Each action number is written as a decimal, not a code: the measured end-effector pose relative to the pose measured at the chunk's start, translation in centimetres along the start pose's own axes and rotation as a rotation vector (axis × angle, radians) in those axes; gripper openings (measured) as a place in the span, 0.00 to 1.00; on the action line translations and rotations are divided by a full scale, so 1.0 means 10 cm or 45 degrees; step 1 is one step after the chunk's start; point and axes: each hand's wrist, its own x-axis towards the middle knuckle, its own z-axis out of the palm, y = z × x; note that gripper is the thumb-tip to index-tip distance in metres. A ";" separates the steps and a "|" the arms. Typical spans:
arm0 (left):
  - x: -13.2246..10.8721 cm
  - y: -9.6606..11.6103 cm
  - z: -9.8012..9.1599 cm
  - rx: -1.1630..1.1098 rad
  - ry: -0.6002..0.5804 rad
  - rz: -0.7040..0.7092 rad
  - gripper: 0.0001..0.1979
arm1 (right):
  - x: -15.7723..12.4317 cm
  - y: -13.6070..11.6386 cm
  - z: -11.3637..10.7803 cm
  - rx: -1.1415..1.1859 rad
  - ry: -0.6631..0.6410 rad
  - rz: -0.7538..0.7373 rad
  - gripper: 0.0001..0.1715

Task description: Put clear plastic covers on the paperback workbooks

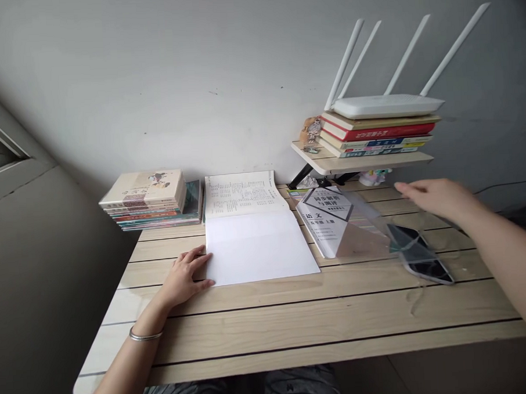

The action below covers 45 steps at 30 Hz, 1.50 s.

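An open booklet lies on the wooden table, with a printed page [245, 192] at the back and a blank white page [259, 249] nearer me. My left hand [185, 276] rests beside the blank page, fingers apart, fingertips at its left edge. To the right, a workbook [327, 214] sits with clear plastic [363, 239] around its right side. My right hand [437, 195] hovers above the right side of the table, its fingers close together; anything between them cannot be made out. Below it a phone [420, 257] lies under thin, blurred clear strips.
A stack of books [145, 193] stands at the back left. On the back right, a small raised shelf [331, 162] carries more books [373, 134] and a white router [385, 105] with upright antennas. A small figurine [373, 177] is beneath the shelf.
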 end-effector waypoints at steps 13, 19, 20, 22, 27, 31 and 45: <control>0.00 0.01 -0.01 0.011 -0.005 -0.002 0.30 | -0.15 -0.41 -0.32 -0.159 -0.011 -0.125 0.15; 0.00 0.03 -0.01 0.028 -0.010 -0.006 0.30 | -0.50 -0.76 -0.32 0.178 -0.264 -0.363 0.15; 0.00 0.03 -0.01 0.030 -0.007 -0.002 0.30 | -0.57 -0.82 -0.34 0.319 -0.318 -0.377 0.16; 0.00 0.02 -0.01 0.031 0.002 0.005 0.29 | -0.69 -0.94 -0.37 0.429 -0.257 -0.375 0.18; 0.01 0.00 0.00 0.023 -0.007 0.009 0.30 | -1.05 -1.21 -0.22 0.445 -0.075 -0.619 0.17; 0.01 0.00 0.00 0.023 -0.008 0.008 0.30 | -1.47 -1.36 0.20 0.831 -0.501 -0.595 0.14; 0.00 0.02 -0.02 0.023 -0.003 0.014 0.27 | -1.80 -1.38 0.80 1.286 -0.640 0.209 0.16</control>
